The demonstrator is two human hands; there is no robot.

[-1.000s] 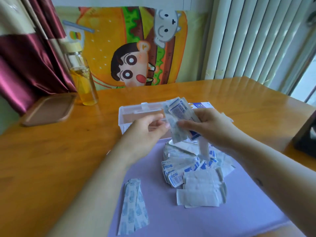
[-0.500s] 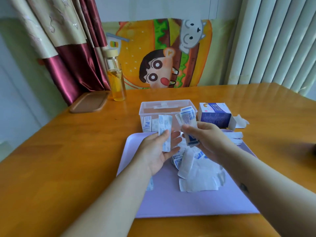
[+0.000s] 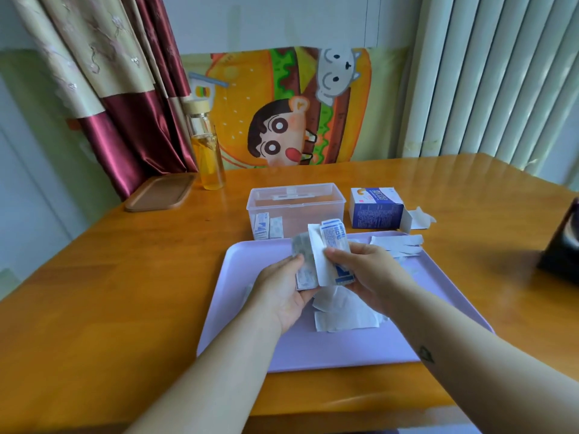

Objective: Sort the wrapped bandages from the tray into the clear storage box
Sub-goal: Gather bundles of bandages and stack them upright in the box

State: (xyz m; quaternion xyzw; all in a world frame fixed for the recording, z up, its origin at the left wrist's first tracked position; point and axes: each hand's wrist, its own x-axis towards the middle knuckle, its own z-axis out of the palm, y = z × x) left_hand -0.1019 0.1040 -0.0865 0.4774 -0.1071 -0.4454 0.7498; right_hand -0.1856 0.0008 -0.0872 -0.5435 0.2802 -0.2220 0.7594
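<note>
1. The wooden table (image 3: 125,308) carries everything. The purple tray (image 3: 250,308) lies on it straight in front of the person.
2. The clear storage box (image 3: 296,202) stands with no lid on it at 12 o'clock from the tray, just beyond its far edge. A few sorted bandages (image 3: 266,227) already stand inside, against the front wall on the left. A blue carton (image 3: 376,208) stands near the box, at 3 o'clock from it.
3. The left hand (image 3: 282,292) and the right hand (image 3: 372,277) are close together above the middle of the tray.
   - The left hand's fingers curl around a greyish packet (image 3: 302,261).
   - The right hand pinches a fanned bundle (image 3: 332,242) of white and blue-printed packets by the lower ends.
   - The packet and the bundle overlap, so I cannot tell whether the hands touch.
4. A loose pile (image 3: 341,311) of wrapped bandages lies on the tray directly under the hands, at 6 o'clock from them. Some more strips (image 3: 398,244) lie at the 1 o'clock corner of the tray.
5. The packets are probably very light, thin and flexible, and their smooth paper slides easily, so a fanned bundle may slip apart. I think it is best to pinch them flat across the middle or at one end, a few at a time. A firm grip should not harm them.
</note>
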